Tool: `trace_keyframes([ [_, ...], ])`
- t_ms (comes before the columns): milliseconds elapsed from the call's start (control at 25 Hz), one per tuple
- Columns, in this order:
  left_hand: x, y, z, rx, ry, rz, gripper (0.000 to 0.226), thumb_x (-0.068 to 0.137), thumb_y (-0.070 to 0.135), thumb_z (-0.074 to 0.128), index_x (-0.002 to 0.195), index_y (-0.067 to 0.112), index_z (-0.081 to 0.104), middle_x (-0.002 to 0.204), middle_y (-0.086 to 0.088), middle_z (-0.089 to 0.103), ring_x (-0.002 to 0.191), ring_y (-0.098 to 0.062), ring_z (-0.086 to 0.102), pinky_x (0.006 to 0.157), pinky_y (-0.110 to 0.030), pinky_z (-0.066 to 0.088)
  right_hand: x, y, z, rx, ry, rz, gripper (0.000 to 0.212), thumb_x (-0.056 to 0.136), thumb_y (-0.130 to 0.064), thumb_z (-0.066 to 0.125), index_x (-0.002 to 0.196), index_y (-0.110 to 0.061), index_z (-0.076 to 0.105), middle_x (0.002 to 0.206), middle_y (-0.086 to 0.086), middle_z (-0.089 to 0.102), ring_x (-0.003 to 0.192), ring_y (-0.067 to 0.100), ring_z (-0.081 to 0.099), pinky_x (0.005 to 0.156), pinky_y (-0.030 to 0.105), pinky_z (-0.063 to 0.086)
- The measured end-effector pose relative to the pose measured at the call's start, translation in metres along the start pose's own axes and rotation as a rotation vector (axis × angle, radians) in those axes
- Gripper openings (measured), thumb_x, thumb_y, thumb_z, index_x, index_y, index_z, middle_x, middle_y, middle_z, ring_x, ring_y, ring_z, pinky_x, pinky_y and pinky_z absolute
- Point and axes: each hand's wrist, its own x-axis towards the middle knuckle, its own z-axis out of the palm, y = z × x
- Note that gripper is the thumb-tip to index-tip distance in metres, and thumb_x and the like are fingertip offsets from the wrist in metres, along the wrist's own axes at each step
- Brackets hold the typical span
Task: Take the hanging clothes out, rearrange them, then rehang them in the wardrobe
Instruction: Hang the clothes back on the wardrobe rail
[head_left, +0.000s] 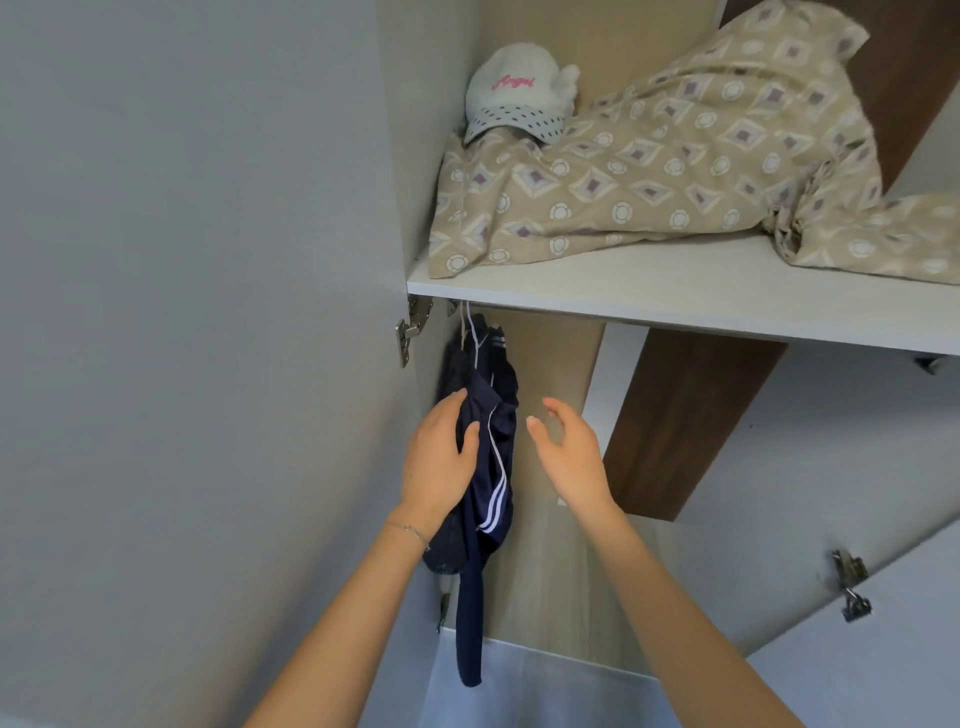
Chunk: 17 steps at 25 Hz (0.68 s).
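The navy garment (496, 467) hangs from a hanger (469, 330) just under the shelf (649, 299); the left hand (439, 467) pinches a fold of it, thumb in front, fingers behind; the right hand (569, 457) hovers just beside that grip, loosely spread and holding nothing. The cloth looks light, soft and limp, and likely to slip off; it is best taken above the grip, at the hanger's hook, with the fold steadied below.

The shelf (675, 306) hides the top of the hanger hook (469, 326), and the patterned bedding (675, 171) is cut off at right
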Motion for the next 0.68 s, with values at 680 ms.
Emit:
trace_keyframes([
  [680,-0.284,0.09,-0.133,0.271,0.609,-0.154,0.045,0.097,0.034,0.045,0.14,0.02,0.049,0.142,0.005,0.053,0.132,-0.013,0.047,0.11,-0.033,0.036,-0.228,-0.086,-0.019,0.125,-0.413,-0.515,0.043,0.097,-0.027,0.055,0.139,-0.025,0.048,0.14,-0.012,0.049,0.132,0.006,0.038,0.109,0.023,0.028],
])
